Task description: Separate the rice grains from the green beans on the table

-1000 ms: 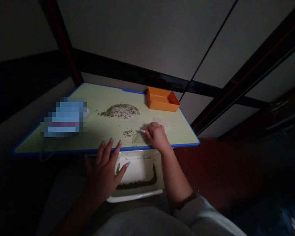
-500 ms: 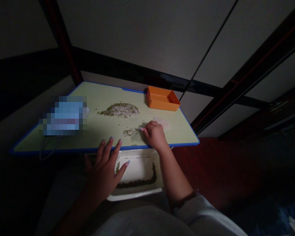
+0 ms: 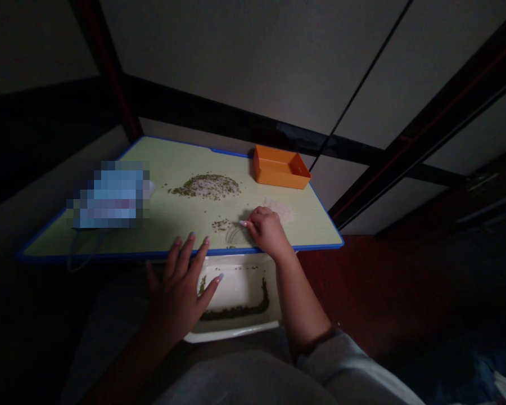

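My left hand (image 3: pixel 179 292) is spread, with its fingertips at the near blue edge of the pale yellow-green board (image 3: pixel 177 219). It hangs partly over the white basin (image 3: pixel 231 334), where small green beans (image 3: pixel 236 311) line the sides. On the board, my right hand (image 3: pixel 267 229) is curled with thumb and fingers together; whatever it may hold is hidden. Left of those fingers lies a small mixed patch of green and pale grains (image 3: pixel 221 225), beside thin curved lines. Behind the right hand is a patch of pale, rice-like grains (image 3: pixel 280 209).
A larger mixed heap of green beans and pale grains (image 3: pixel 211 186) lies toward the board's middle. An orange open box (image 3: pixel 282 177) stands at the far right corner. On the left is a blurred blue-white object (image 3: pixel 113 197). Wall panels rise behind the board.
The view has shifted very slightly. Both hands keep nearly the same places, and the grains look almost unchanged.
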`<state>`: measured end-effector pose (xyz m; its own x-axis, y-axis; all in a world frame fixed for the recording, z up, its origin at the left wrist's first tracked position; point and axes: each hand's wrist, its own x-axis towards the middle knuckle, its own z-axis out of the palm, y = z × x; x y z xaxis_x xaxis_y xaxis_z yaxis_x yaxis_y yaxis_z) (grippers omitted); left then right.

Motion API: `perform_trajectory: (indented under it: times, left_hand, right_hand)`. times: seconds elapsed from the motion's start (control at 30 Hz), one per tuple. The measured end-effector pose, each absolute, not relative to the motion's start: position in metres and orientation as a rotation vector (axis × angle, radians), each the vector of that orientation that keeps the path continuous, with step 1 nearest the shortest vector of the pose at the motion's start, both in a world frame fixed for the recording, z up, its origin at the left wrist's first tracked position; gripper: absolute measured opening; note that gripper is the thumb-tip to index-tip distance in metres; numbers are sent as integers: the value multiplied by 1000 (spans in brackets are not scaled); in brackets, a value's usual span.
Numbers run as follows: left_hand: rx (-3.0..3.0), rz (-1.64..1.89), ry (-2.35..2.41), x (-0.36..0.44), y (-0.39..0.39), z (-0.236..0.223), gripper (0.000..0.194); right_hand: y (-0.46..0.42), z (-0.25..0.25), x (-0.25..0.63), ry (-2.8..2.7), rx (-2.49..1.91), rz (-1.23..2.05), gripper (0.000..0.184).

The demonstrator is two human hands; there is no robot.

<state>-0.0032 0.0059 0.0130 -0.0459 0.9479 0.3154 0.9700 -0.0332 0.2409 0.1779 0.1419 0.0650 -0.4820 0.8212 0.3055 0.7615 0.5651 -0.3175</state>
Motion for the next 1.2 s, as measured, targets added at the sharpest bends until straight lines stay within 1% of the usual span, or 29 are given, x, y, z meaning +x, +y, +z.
perform_trajectory:
  times: [0.27,0.57,0.8,0.97,1.2]
  left_hand:
    - [-2127,-624,-2146,-3,5,13,61]
    - [-2127,-620,-2134,-5,5,11,61]
    - [-2131,-610,-2131,-5,6,11,61]
    - [-2123,-616,-2118,-5,6,9,61]
    - [-2130,-603,-2140,-5,5,10,62]
  right_hand:
    - [138,68,177,-2404,-1247,208,22]
    - [139,67,178,-2314,-1141,335,25]
    - [140,65,179,-2170,-1237,267,24]
    - [131,64,165,-2247,-1162,293,27]
    - [121,65,146,-2340,-1346,93,25]
